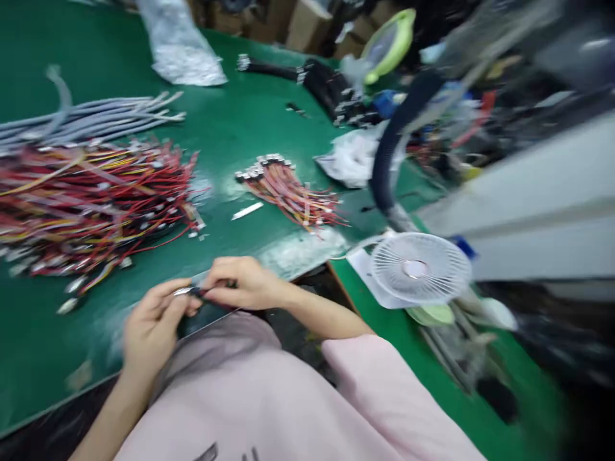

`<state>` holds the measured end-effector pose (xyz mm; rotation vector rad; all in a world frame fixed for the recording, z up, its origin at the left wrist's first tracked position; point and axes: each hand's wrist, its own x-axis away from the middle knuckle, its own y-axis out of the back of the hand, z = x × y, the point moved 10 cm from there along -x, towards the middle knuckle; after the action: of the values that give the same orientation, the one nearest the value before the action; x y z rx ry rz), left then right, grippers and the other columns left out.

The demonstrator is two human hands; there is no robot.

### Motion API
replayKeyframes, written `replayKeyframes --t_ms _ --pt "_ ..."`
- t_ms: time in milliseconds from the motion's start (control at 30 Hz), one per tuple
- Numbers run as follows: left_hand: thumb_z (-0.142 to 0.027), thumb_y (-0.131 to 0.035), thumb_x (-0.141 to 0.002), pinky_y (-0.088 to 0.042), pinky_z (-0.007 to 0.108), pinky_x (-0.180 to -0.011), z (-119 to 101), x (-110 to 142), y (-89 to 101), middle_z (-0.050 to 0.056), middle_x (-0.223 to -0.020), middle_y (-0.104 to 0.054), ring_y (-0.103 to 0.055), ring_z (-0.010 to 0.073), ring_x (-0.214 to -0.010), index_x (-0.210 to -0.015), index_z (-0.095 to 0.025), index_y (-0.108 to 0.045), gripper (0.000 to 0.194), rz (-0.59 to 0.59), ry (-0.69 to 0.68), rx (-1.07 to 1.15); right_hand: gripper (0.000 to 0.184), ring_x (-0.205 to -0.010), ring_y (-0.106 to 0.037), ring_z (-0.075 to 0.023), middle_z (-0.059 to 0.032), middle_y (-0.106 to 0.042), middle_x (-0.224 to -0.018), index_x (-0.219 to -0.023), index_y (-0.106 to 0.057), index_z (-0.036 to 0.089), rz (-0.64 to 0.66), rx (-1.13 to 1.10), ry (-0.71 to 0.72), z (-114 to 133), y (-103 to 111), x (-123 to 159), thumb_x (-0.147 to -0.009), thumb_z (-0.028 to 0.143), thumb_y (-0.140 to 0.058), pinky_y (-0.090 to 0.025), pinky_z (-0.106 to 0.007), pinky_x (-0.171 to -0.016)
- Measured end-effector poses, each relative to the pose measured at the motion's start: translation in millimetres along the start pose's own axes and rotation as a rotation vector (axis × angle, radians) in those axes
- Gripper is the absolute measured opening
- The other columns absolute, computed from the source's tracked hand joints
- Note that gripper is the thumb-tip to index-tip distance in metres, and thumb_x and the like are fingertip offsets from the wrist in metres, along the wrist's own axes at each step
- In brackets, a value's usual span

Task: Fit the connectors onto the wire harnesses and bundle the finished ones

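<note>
Close to the table's front edge, my left hand (154, 323) pinches a small silvery connector (183, 291) with a dark end. My right hand (244, 283) meets it from the right, fingertips closed at the connector's dark end (196, 292). Blur hides the finer detail there. Left of my hands lies a large pile of red, yellow and black wire harnesses (96, 198) with small connectors at their ends. A smaller bundle of similar harnesses (293, 192) with white connectors rests further off to the right, beside a thin white strip (247, 211).
Grey cables (115, 118) lie behind the big pile on the green table (216, 134). A clear bag (185, 54), black sleeved cables (321, 86) and a white plastic bag (350, 157) are at the back. A white fan (420, 269) stands at right, near a dark curved arm (389, 147).
</note>
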<state>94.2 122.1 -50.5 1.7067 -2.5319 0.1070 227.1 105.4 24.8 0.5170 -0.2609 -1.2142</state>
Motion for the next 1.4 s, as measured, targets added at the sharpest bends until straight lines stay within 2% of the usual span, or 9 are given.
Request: replayKeyframes --t_ms 100,267,467,567,667,800,967,1233,1400 --pt "-0.038 -0.066 -0.086 -0.056 0.023 -0.063 -12 -3 -7.5 0.002 -0.070 -0.073 -0.066 0.0125 -0.062 -0.102 -0.017 -0.067 0.027 0.012 0.004 0.066 0.007 -0.065 -0.055 -0.0077 0.0007 -0.059 -0.075 -0.081 -0.065 0.014 -0.115 -0.045 -0.008 -4 10 3 -0.086 0.016 -0.059 -0.044 -0.018 -0.063" --pt "-0.036 -0.064 -0.087 -0.054 0.021 -0.064 -14 -3 -10.3 0.003 -0.071 -0.073 -0.065 0.0115 -0.063 -0.106 -0.015 -0.066 0.028 0.042 0.004 0.119 0.008 -0.067 -0.056 -0.0101 0.0003 -0.061 -0.071 -0.077 -0.061 0.016 -0.207 0.168 0.106 12 17 7 -0.083 0.011 -0.060 -0.044 -0.021 -0.065" --pt "-0.036 -0.063 -0.089 -0.054 0.022 -0.066 -14 0 -15.4 0.004 -0.076 -0.074 -0.068 0.0133 -0.070 -0.108 -0.015 -0.066 0.028 0.103 -0.008 0.117 0.012 -0.068 -0.056 -0.0124 -0.0015 -0.063 -0.072 -0.077 -0.059 0.018 -0.216 0.340 0.192 25 6 3 -0.088 0.016 -0.055 -0.044 -0.025 -0.066" --pt "-0.036 -0.062 -0.089 -0.054 0.022 -0.065 -14 0 -15.5 0.004 -0.076 -0.074 -0.069 0.0136 -0.070 -0.108 -0.016 -0.066 0.028 0.107 -0.004 0.126 0.012 -0.073 -0.060 -0.0137 -0.0037 -0.067 -0.077 -0.084 -0.062 0.017 -0.160 0.351 0.236 28 2 1 -0.091 0.016 -0.053 -0.047 -0.027 -0.069" --pt "-0.037 -0.063 -0.088 -0.054 0.022 -0.064 -14 -1 -14.3 0.004 -0.074 -0.074 -0.068 0.0132 -0.068 -0.106 -0.015 -0.066 0.029 0.086 0.004 0.148 0.013 -0.079 -0.064 -0.0140 -0.0050 -0.070 -0.084 -0.093 -0.064 0.017 -0.090 0.284 0.235 27 2 1 -0.092 0.015 -0.051 -0.050 -0.027 -0.073" --pt "-0.040 -0.065 -0.086 -0.053 0.022 -0.059 -14 -4 -10.1 0.002 -0.066 -0.073 -0.065 0.0114 -0.059 -0.100 -0.015 -0.067 0.029 0.032 0.029 0.180 0.009 -0.081 -0.065 -0.0124 -0.0041 -0.070 -0.088 -0.096 -0.062 0.017 -0.104 0.157 0.136 22 11 2 -0.091 0.019 -0.056 -0.051 -0.024 -0.076" --pt "-0.049 -0.068 -0.081 -0.051 0.023 -0.053 -16 -6 -8.5 0.001 -0.060 -0.070 -0.062 0.0118 -0.052 -0.088 -0.014 -0.066 0.035 0.002 0.057 0.191 0.020 -0.077 -0.065 -0.0116 -0.0012 -0.068 -0.087 -0.100 -0.058 0.019 -0.087 0.091 0.065 15 -1 3 -0.083 0.023 -0.066 -0.053 -0.023 -0.072" --pt "-0.057 -0.067 -0.078 -0.048 0.022 -0.050 -18 -6 -9.2 0.001 -0.056 -0.067 -0.060 0.0116 -0.050 -0.078 -0.016 -0.063 0.041 0.006 0.048 0.157 0.006 -0.064 -0.065 -0.0087 0.0004 -0.070 -0.075 -0.085 -0.064 0.017 -0.139 -0.070 -0.071 -2 -9 3 -0.086 0.018 -0.058 -0.051 -0.019 -0.062" --pt "-0.054 -0.067 -0.080 -0.048 0.022 -0.049 -19 -7 -7.8 0.001 -0.056 -0.067 -0.059 0.0113 -0.049 -0.079 -0.015 -0.063 0.039 0.000 0.029 0.175 0.009 -0.064 -0.066 -0.0090 -0.0003 -0.069 -0.075 -0.090 -0.065 0.016 -0.063 -0.392 -0.161 -11 -18 -2 -0.084 0.021 -0.062 -0.053 -0.019 -0.060"
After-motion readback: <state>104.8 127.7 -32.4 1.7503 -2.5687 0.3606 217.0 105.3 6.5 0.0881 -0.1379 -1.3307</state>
